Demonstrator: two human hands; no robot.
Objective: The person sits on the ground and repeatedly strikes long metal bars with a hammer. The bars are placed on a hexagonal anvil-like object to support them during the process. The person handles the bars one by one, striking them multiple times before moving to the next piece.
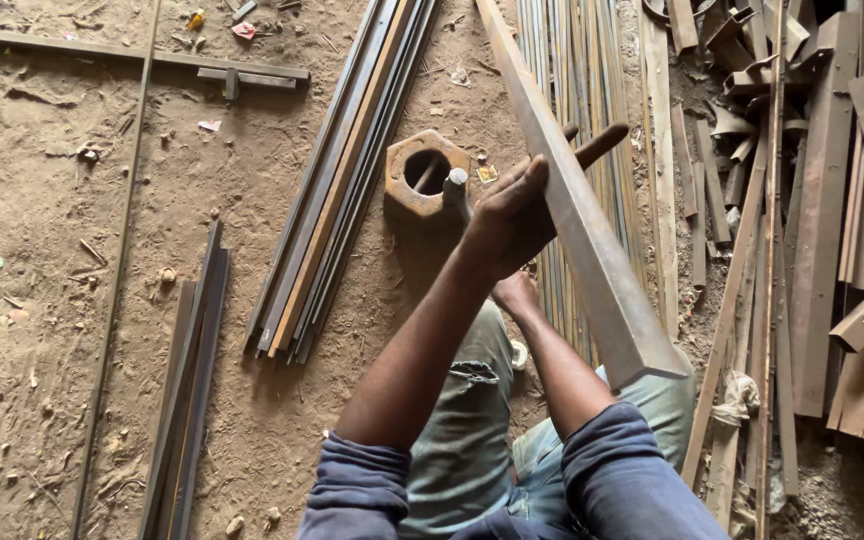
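Hands: left grips square steel tube; right half hidden beneath.

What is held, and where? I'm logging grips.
The left hand grips the square steel tube partway along its length. The right hand, beneath it, is mostly hidden.

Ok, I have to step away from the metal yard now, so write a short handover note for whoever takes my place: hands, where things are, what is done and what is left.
Left hand: on the long rusty square tube, fingers over its top face, holding it tilted up off the ground.
Right hand: lower down, beneath the tube and mostly hidden; its grip cannot be told.
The tube's near end sits over the lap, the far end runs to the top of the view.
Hexagonal steel block with a round hole lies on the dirt just left of the hands; a bundle of flat bars lies further left.
Done: tube lifted. Left: tube not yet set down.
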